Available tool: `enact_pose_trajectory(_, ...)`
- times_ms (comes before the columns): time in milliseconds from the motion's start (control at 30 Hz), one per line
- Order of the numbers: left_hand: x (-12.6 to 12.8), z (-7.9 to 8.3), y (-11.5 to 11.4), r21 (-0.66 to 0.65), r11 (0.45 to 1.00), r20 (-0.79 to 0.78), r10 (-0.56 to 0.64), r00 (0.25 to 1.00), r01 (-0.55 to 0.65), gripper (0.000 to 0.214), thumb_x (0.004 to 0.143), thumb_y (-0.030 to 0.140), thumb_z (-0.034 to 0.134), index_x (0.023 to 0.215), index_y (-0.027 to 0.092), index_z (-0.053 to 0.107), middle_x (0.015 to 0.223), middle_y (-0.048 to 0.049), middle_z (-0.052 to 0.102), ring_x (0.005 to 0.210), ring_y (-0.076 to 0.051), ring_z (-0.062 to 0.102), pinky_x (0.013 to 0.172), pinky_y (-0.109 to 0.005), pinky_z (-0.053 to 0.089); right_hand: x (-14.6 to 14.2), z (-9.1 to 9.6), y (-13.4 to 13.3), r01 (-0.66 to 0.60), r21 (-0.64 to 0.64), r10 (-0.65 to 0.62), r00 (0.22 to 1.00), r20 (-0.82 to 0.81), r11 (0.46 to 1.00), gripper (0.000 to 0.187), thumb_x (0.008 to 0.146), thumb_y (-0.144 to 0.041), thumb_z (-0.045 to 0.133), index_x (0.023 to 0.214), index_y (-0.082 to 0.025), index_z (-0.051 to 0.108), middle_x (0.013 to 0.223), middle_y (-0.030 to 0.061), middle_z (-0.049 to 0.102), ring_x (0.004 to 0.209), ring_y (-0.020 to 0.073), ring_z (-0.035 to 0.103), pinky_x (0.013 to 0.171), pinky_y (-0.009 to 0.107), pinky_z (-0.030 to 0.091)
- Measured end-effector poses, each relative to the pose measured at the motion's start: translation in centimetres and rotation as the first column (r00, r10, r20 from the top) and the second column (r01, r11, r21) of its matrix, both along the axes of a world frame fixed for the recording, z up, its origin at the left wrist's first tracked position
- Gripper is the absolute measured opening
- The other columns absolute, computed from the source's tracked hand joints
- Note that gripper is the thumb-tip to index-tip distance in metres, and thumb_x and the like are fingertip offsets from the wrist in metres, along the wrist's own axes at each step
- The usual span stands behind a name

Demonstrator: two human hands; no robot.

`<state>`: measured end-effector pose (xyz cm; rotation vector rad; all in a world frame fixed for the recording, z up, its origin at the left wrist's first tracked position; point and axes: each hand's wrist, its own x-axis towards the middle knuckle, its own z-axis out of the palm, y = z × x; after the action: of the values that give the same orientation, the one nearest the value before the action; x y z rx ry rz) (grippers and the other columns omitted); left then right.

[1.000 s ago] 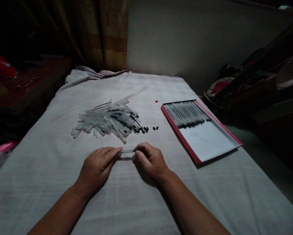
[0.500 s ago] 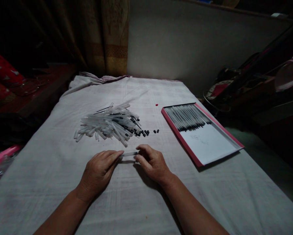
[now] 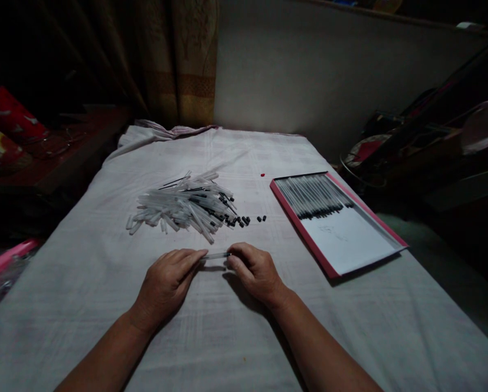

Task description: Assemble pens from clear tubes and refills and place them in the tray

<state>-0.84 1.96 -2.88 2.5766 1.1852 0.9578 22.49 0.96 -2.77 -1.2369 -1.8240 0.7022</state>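
Observation:
A clear pen barrel (image 3: 216, 255) with a black end lies level between my two hands, just above the cloth. My left hand (image 3: 166, 280) is closed around its left part, thumb and fingers pinched together. At the black end on the right, the thumb and fingertips of my right hand (image 3: 258, 272) are closed; they hide whatever tip is there. Beyond my hands lies a loose heap of clear barrels (image 3: 174, 209), with thin dark refills among them. Several small black plugs (image 3: 244, 221) are scattered at the heap's right edge.
To the right stands a shallow box with a red rim (image 3: 303, 231), holding a row of black-tipped pens (image 3: 311, 196) at its far end. A tiny red piece (image 3: 262, 175) lies on the white cloth (image 3: 211, 348). Pink plastic (image 3: 9, 258) shows at the left edge.
My right thumb and fingers have closed in on the black end of the pen barrel. My left hand keeps its hold. The view has shifted slightly.

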Motion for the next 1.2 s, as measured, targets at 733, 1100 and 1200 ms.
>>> enact_pose_trajectory(733,-0.02,0.14,0.04,0.010,1.000,-0.018,0.001,1.000,0.000,0.026,0.098,0.025,0.053,0.120,0.022,0.067,0.101,-0.0071,0.075,0.089,-0.019,0.070,0.079,-0.031,0.055,0.00,-0.02,-0.08,-0.010,0.030,0.011,1.000,-0.008,0.999,0.016,0.090,-0.024,0.056,0.102,-0.020,0.067,0.083,0.0044,0.073,0.070,0.0157,0.066,0.068,0.025,0.050)
enact_pose_trajectory(1100,-0.15,0.12,0.23,0.023,1.000,0.018,-0.004,1.000,0.003,0.026,0.097,0.026,0.054,0.120,0.022,0.068,0.100,-0.0064,0.075,0.089,-0.018,0.070,0.079,-0.029,0.054,-0.14,-0.51,0.26,0.005,0.027,-0.003,0.998,-0.064,1.000,0.013,0.091,-0.022,0.056,0.090,-0.020,0.069,0.080,0.0034,0.073,0.072,0.0148,0.067,0.068,0.024,0.050)
enact_pose_trajectory(1200,0.06,0.01,0.25,0.031,0.999,0.020,-0.014,1.000,0.014,0.025,0.098,0.025,0.053,0.119,0.022,0.068,0.100,-0.0065,0.075,0.089,-0.018,0.070,0.079,-0.029,0.055,-0.43,-0.81,0.32,0.001,0.050,0.002,0.999,-0.046,0.999,0.018,0.088,-0.024,0.062,0.104,-0.019,0.069,0.087,0.0051,0.073,0.074,0.0158,0.067,0.070,0.025,0.052)
